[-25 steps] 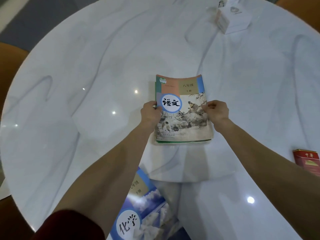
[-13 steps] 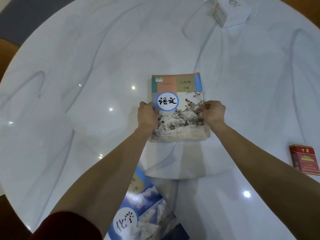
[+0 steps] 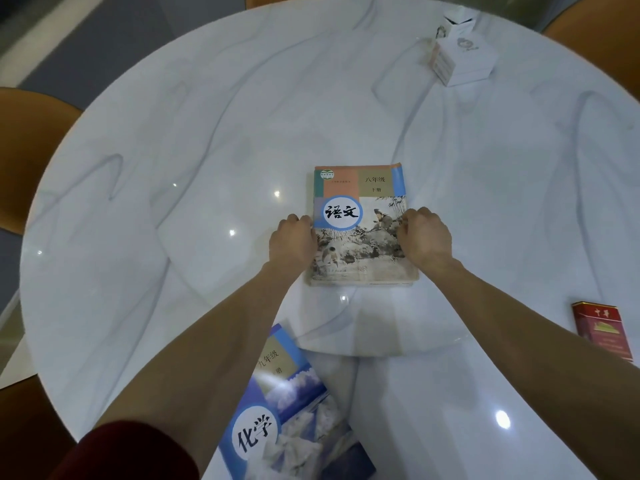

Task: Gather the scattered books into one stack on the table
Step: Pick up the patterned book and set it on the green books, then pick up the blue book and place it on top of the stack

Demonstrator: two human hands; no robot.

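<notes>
A short stack of books (image 3: pixel 360 230) lies flat in the middle of the round white marble table (image 3: pixel 173 150); its top cover shows a painted scene and a blue circle with black characters. My left hand (image 3: pixel 292 237) presses against the stack's left edge and my right hand (image 3: pixel 424 237) against its right edge, fingers curled at both sides. A blue book (image 3: pixel 294 417) with a cloud picture lies apart at the near edge, partly under my left forearm.
A white box (image 3: pixel 464 57) sits at the far right of the table. A red cigarette pack (image 3: pixel 601 329) lies at the right edge. Orange chairs (image 3: pixel 24 150) stand around the table on the left and far right.
The top book has settled square on the stack, so the green edges that stuck out below it no longer show. Both hands stay at the stack's sides.
</notes>
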